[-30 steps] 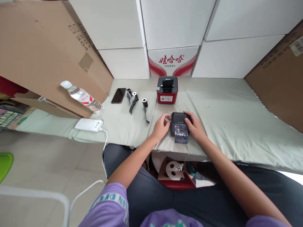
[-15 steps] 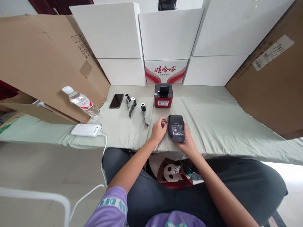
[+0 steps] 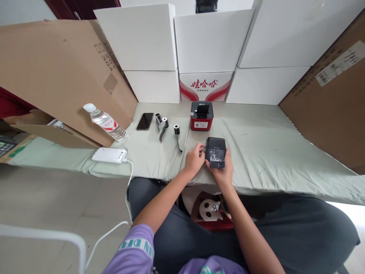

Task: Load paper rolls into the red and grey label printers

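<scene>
My right hand grips a black boxy handheld device from below and the right, with fingers at its lower left corner too. A shiny, creased label or tape covers the device's lower face. At the device's left edge is my left hand, its thumb and fingers drawn together; whatever lies between the fingertips is too small to make out. Beyond the device stands a red and black boxy machine with a white label on its front. To the left lie small dark rolls with loose strips trailing from them.
A phone, a tilted water bottle and a white power bank with a cable are at the left of the cloth-covered surface. White boxes line the back; cardboard stands at the left and right.
The view has shifted slightly left. My right hand's fingers now show round the device's lower left corner, and the device sits a little straighter. My left hand stays beside it.
</scene>
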The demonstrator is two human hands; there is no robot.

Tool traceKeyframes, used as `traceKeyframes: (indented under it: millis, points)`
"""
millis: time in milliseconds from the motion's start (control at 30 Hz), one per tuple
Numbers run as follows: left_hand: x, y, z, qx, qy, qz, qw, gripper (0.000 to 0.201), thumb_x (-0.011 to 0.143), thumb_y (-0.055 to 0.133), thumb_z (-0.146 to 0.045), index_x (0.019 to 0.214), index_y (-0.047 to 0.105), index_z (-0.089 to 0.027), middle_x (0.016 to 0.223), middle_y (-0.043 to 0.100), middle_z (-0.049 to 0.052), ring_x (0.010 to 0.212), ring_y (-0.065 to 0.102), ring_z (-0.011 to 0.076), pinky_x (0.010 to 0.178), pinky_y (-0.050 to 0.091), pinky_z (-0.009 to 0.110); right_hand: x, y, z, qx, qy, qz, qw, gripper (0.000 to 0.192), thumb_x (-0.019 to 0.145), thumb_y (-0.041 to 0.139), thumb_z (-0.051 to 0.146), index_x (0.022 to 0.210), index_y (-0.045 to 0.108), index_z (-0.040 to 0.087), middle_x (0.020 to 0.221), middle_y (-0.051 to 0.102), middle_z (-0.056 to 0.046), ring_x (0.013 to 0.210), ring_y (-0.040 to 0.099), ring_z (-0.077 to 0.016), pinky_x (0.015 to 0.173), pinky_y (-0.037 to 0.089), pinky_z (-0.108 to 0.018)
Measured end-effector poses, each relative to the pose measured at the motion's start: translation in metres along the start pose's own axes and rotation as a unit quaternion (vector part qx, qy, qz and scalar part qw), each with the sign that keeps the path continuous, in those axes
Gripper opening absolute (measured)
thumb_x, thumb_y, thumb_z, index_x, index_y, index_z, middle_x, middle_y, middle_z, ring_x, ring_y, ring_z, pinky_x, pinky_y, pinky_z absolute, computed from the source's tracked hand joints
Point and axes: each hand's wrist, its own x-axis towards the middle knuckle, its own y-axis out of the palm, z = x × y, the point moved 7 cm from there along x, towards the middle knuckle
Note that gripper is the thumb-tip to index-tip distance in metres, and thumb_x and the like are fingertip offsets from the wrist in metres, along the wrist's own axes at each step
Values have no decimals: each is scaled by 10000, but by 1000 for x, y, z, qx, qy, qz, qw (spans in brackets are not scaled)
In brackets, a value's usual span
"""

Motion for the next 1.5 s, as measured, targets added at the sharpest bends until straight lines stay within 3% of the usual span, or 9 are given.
traceKeyframes:
  millis: [233, 333, 433, 600, 833, 967, 1067, 1233, 1500]
  points:
    - [-2, 4, 0, 26, -1, 18, 999, 361, 916, 529, -35, 1193, 594, -256, 1282, 764, 87, 1152, 744, 278, 953, 584, 443, 1, 2, -1, 7, 39, 32, 999, 1127, 773, 792, 570, 1626, 205, 126, 1548, 441, -301, 1423, 460, -488, 1129, 434, -664]
    - [-2, 5, 2, 33, 4, 27, 999, 378, 911, 518, -26, 1192, 597, -267, 1278, 767, 73, 1118, 754, 267, 931, 589, 426, -24, -12, -1, -2, 22, -1, 1000, 930, 849, 715, 482, 1596, 268, 154, 1462, 475, -267, 1338, 503, -451, 1093, 443, -675]
    - [0, 7, 4, 40, -2, 41, 998, 387, 900, 518, -19, 1186, 603, -266, 1266, 772, 72, 1094, 760, 267, 916, 588, 418, -69, -26, 12, -29, -93, -11, 995, 533, 923, 609, 333, 1431, 470, 252, 1223, 564, -184, 1156, 561, -391, 1005, 468, -647]
    - [1, 4, 1, 68, -17, 77, 995, 410, 898, 494, -23, 1222, 603, -250, 1279, 768, 74, 1140, 748, 287, 924, 572, 416, -111, -9, 31, -81, -243, 134, 957, 320, 896, 590, 179, 1184, 567, 315, 1024, 626, -85, 926, 623, -301, 787, 460, -483]
    - [-1, 6, -1, 154, -29, 132, 979, 452, 934, 472, -83, 1339, 553, -269, 1326, 753, 28, 1102, 752, 248, 892, 554, 351, -25, -52, 33, -24, -266, -110, 957, 230, 812, 680, 185, 1004, 565, 234, 949, 592, -49, 898, 589, -248, 844, 438, -430]
    - [-4, 15, -8, 239, 13, 151, 959, 497, 968, 425, -105, 1446, 497, -218, 1173, 794, 96, 971, 765, 270, 849, 540, 370, 48, -82, -16, 36, -62, -167, 983, 52, 854, 602, 226, 895, 570, 224, 854, 570, -16, 800, 555, -197, 782, 443, -374]
    - [-5, 17, -14, 278, 35, 153, 948, 504, 967, 412, -100, 1453, 503, -197, 1033, 802, 101, 908, 763, 276, 847, 531, 380, 100, -66, -43, 108, 34, -99, 989, 30, 799, 611, 197, 789, 594, 220, 724, 585, 13, 704, 560, -168, 730, 460, -335]
    - [-6, 17, -17, 309, 62, 153, 937, 531, 951, 429, -95, 1474, 497, -160, 902, 787, 106, 871, 762, 273, 869, 525, 381, 166, 2, -49, 283, 80, 11, 956, 52, 772, 649, 196, 739, 613, 213, 619, 614, 37, 570, 588, -121, 611, 508, -260]
    - [-5, 26, -15, 326, 74, 184, 924, 556, 937, 437, -105, 1491, 468, -134, 892, 799, 109, 842, 774, 264, 867, 536, 378, 182, 37, -65, 439, 186, 8, 879, 130, 765, 692, 244, 694, 589, 208, 544, 587, 35, 443, 557, -100, 432, 485, -196]
